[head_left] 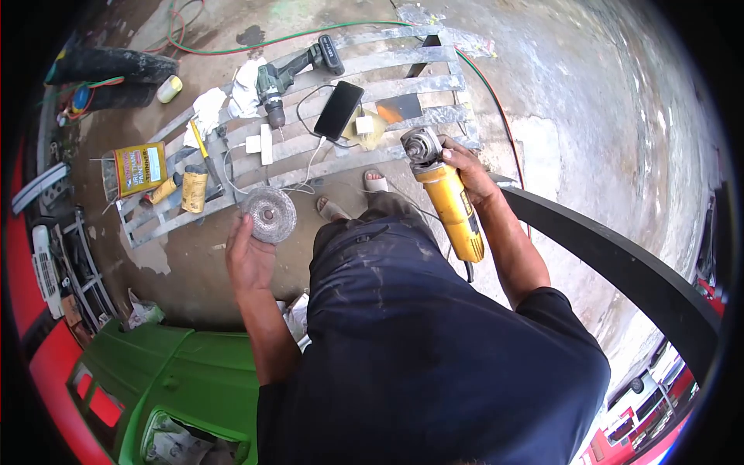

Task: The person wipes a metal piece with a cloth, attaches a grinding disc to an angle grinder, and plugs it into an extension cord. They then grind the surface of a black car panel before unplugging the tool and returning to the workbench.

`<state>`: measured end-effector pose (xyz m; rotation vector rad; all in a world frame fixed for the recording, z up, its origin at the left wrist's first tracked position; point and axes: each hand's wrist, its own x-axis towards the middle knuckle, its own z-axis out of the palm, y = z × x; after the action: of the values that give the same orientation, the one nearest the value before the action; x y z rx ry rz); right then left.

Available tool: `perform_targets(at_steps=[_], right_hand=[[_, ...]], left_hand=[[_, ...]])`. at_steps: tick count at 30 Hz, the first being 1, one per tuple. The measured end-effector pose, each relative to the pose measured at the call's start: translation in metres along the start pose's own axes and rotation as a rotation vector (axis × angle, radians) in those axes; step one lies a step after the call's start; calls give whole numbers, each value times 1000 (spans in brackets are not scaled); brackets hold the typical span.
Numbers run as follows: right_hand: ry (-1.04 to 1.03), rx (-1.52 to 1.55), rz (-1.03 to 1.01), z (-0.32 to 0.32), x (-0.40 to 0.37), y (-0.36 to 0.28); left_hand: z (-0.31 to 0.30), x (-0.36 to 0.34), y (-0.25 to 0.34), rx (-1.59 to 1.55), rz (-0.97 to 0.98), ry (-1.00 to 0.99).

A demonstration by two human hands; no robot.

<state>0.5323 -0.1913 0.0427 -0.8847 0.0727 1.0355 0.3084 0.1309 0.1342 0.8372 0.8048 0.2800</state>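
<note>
My left hand holds a round grey grinding disc by its lower edge, its face with the centre hole turned up toward me. In my right hand is a yellow angle grinder, gripped near its head. The grinder's head points away from me and its bare spindle shows, with no disc on it. Disc and grinder are apart, on either side of my body. Part of my right hand's grip is hidden behind the tool.
A slatted metal bench carries a cordless drill, a phone, a power strip and a thinner can. Hoses cross the floor. A dark beam runs at right; a green panel lies lower left.
</note>
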Motion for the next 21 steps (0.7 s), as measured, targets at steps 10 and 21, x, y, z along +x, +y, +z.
perform_targets(at_steps=[10, 21], right_hand=[[146, -528, -71, -20, 46, 1], [154, -608, -120, -80, 137, -15]], left_hand=[[5, 5, -8, -61, -38, -83], [6, 4, -6, -314, -78, 140]])
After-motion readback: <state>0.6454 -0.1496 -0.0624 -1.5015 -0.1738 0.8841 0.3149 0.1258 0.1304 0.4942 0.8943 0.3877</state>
